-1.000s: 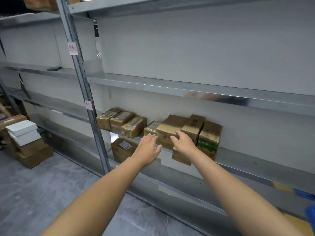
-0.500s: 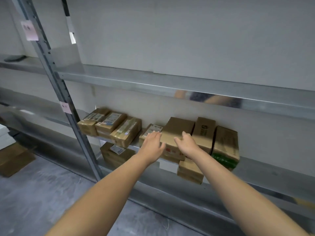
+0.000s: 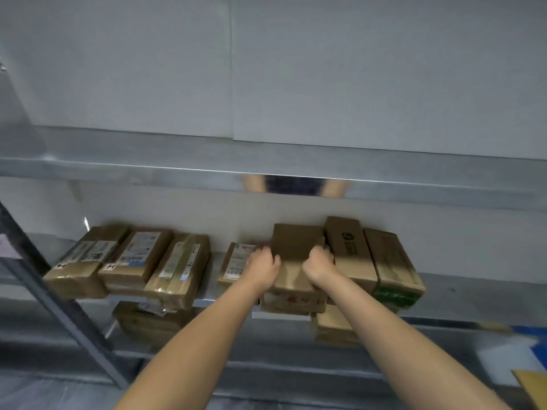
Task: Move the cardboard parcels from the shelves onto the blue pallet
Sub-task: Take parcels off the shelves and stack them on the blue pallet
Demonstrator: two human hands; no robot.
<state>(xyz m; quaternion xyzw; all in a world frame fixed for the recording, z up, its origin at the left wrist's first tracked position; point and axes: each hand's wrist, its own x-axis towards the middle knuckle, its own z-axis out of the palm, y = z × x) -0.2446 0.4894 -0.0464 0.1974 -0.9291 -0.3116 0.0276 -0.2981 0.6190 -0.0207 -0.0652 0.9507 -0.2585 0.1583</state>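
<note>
Hands clamped on plain parcel (image 3: 296, 247), left hand (image 3: 263, 266), right hand (image 3: 318, 263), metal shelf (image 3: 473, 287)

The plain parcel (image 3: 296, 241) fills the space between the left hand (image 3: 263, 266) and right hand (image 3: 318, 264). A labelled parcel (image 3: 236, 263) crowds just left of them, and a printed parcel (image 3: 349, 253) sits tight on the right (no slack there). The upper shelf (image 3: 177, 170) overhangs above, with open air beneath.

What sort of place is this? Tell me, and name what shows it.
Most likely a warehouse or parcel stockroom: long metal shelves on a steel upright, rows of taped cardboard parcels with shipping labels, and the left hand and right hand gripping a plain parcel.
</note>
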